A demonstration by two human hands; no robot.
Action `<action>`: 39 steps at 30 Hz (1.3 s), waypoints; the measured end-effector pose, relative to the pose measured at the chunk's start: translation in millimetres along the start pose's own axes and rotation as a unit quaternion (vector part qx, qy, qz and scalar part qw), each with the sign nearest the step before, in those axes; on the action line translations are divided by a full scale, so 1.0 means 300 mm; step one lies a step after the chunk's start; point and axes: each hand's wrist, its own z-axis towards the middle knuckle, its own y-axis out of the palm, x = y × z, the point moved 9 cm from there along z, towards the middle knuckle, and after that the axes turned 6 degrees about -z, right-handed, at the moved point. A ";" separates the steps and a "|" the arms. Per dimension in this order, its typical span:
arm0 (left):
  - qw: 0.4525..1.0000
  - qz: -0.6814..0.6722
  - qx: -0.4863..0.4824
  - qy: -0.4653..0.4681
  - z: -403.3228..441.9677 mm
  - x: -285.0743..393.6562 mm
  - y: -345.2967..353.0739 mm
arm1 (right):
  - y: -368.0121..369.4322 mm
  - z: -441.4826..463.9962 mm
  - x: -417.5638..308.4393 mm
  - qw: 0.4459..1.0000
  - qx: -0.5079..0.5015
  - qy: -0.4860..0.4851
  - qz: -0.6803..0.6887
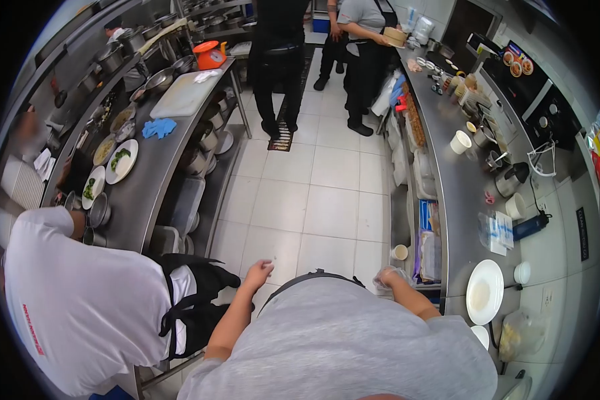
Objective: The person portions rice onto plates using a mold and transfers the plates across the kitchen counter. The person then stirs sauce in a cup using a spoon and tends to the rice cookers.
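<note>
You stand on a white-tiled floor between two stainless-steel worktops, the left bearing two white oval plates of greens; a black wall sign's lettering is too small to read reliably. Your bare left hand has a loosely curled, unloaded grip. Your clear-gloved right hand is near one round white cup below the right worktop, its grip undeterminable.

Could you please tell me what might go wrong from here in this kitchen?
The right hand, seemingly in a clear glove, looks close to the cup beneath the right-hand counter and might knock it. The left hand is near the co-worker in white, so the two could bump. Farther along, a person in black stands in the aisle, perhaps blocking the way.
</note>
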 end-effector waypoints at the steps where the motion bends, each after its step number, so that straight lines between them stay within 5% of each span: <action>1: 1.000 0.001 0.000 0.012 0.010 0.056 0.008 | 0.110 0.079 0.048 0.999 -0.016 0.036 0.035; 5: 0.997 0.069 -0.008 0.021 0.071 -0.061 0.001 | 0.045 0.042 0.043 0.999 -0.027 -0.005 -0.042; 7: 0.991 0.132 0.000 -0.004 0.089 -0.286 -0.049 | -0.149 -0.073 -0.023 0.997 -0.022 -0.023 -0.073; 8: 0.968 0.232 -0.089 -0.032 0.098 -0.477 -0.053 | -0.209 -0.103 -0.046 0.997 -0.013 -0.029 -0.077; 10: 0.940 0.284 -0.129 -0.141 0.041 -0.718 -0.100 | -0.219 -0.090 -0.054 0.996 0.009 -0.030 -0.085; 14: 0.924 0.128 -0.045 -0.357 -0.092 -0.965 -0.222 | -0.176 -0.096 -0.077 0.999 0.015 -0.002 -0.041; 17: 0.911 0.180 -0.056 -0.367 -0.174 -0.926 -0.295 | 0.020 -0.092 -0.067 1.000 -0.015 0.009 0.007; 21: 0.917 0.194 -0.126 -0.326 0.016 -0.983 -0.235 | 0.228 -0.144 -0.002 0.959 -0.036 0.161 0.230; 23: 0.943 0.241 -0.162 -0.164 0.104 -0.783 -0.142 | 0.231 -0.221 0.028 0.921 -0.023 0.241 0.306; 27: 0.969 0.217 -0.096 -0.068 0.055 -0.218 0.020 | 0.294 -0.150 0.022 0.955 -0.059 0.158 0.245; 29: 0.973 0.209 -0.085 -0.056 0.075 -0.219 0.074 | 0.134 -0.166 -0.004 0.980 -0.042 0.113 0.158; 31: 0.967 0.238 -0.088 -0.029 0.111 -0.229 0.107 | -0.004 -0.232 0.005 0.961 -0.041 0.139 0.234; 36: 0.927 0.327 -0.139 -0.124 0.124 -0.440 0.073 | -0.069 -0.128 0.016 0.998 0.045 -0.035 -0.027; 39: 0.905 0.368 -0.095 -0.191 0.084 -0.511 -0.004 | 0.108 -0.016 0.207 0.976 -0.043 0.089 0.193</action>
